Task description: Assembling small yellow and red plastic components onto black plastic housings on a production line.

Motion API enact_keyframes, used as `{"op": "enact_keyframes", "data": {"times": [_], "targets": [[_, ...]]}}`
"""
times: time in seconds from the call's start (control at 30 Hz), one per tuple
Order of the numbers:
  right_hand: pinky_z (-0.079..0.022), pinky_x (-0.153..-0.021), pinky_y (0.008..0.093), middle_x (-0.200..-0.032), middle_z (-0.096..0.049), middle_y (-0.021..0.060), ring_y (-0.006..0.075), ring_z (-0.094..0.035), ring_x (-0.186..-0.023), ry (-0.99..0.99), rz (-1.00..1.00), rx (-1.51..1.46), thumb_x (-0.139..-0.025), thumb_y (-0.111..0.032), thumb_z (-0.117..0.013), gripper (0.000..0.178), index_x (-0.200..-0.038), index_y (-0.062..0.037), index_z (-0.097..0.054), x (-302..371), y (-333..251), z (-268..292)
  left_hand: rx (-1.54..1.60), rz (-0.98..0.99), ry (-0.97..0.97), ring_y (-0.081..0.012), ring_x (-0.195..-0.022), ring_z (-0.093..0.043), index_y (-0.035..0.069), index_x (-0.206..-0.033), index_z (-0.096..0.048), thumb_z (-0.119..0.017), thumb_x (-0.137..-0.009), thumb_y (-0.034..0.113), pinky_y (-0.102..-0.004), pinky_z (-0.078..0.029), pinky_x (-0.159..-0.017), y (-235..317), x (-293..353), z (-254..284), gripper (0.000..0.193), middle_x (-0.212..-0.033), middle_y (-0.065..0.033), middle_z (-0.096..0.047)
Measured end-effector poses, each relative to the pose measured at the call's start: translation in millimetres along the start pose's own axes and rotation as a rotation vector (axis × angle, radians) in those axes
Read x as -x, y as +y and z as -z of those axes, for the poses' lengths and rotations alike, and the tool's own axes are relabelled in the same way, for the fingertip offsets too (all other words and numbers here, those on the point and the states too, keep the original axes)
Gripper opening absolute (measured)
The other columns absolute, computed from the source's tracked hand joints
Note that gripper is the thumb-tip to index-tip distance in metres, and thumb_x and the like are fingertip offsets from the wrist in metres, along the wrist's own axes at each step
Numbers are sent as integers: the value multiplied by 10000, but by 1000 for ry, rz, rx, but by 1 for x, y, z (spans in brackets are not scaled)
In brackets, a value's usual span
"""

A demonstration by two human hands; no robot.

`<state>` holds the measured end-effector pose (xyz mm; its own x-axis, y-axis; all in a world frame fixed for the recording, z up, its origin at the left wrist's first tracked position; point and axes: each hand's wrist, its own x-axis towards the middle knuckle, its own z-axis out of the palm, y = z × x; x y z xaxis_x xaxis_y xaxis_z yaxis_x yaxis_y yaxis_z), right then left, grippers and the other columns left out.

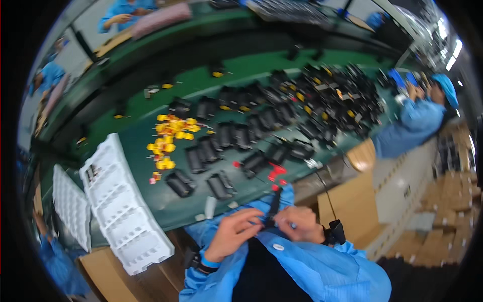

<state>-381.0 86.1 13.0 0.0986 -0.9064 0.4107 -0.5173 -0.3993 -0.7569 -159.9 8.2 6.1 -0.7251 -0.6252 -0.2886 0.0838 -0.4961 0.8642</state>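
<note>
Close to my body, past the table's near edge, both hands meet around a narrow black part (274,204). The fingers of my left hand (234,232) are drawn together at its lower end. My right hand (301,222) is curled on the other side of it and slightly blurred, so its exact hold is hidden. Just beyond, on the green table (201,201), lie black plastic housings (221,185) in loose rows. Small red pieces (275,172) are scattered near the hands. A heap of yellow pieces (166,143) lies farther left.
White moulded trays (123,196) lean at the left. A big pile of black parts (342,95) covers the far right of the table. A co-worker in blue (417,118) sits at the right. Cardboard boxes (352,201) stand beside me. A conveyor belt (241,70) runs behind.
</note>
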Motion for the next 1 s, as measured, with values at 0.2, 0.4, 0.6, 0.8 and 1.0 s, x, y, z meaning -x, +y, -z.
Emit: {"op": "enact_keyframes", "data": {"times": [0.2, 0.4, 0.6, 0.8, 1.0], "targets": [[-432, -545, 303, -729, -620, 87, 146, -553, -608, 751, -671, 507, -916, -89, -695, 148, -946, 40, -627, 80, 127, 66, -249, -66, -29, -176, -901, -690, -46, -1105, -670, -648, -923, -15, -291, -533, -816, 9, -1, 7, 185, -1009, -110, -697], [-516, -623, 303, -791, -714, 135, 149, -667, -680, 128, -629, 567, -886, -51, -658, 122, -930, 58, -688, 77, 171, 70, -576, -442, 410, -212, -860, -697, -49, -975, -687, -650, -881, -19, -319, -542, -794, 38, 49, 14, 105, -963, -141, -720], [-493, -571, 311, -670, -646, 79, 223, -622, -560, -665, -9, -272, -803, -28, -700, 29, -807, 0, -702, -109, -25, 53, -1084, -562, 1365, -398, -1141, -614, -65, -1146, -612, -622, -867, -42, -432, -476, -958, 20, 88, 59, 280, -1214, -263, -622], [-479, -591, 476, -716, -593, 189, 398, -603, -661, -802, 608, 15, -834, -60, -623, 83, -827, 10, -578, -270, -48, -76, -1442, -112, 1312, -476, -1395, -337, -86, -1362, -437, -632, -876, 77, -583, -266, -1115, -20, 107, 107, 548, -1473, -323, -376], [-501, -730, 495, -831, -621, 225, 419, -618, -847, -811, 790, 421, -814, -16, -594, 129, -938, 17, -602, -381, -35, -260, -1332, -211, 1267, -468, -1358, -389, -55, -1305, -500, -605, -839, 42, -587, -301, -1090, -16, 108, 111, 487, -1433, -314, -426]]}}
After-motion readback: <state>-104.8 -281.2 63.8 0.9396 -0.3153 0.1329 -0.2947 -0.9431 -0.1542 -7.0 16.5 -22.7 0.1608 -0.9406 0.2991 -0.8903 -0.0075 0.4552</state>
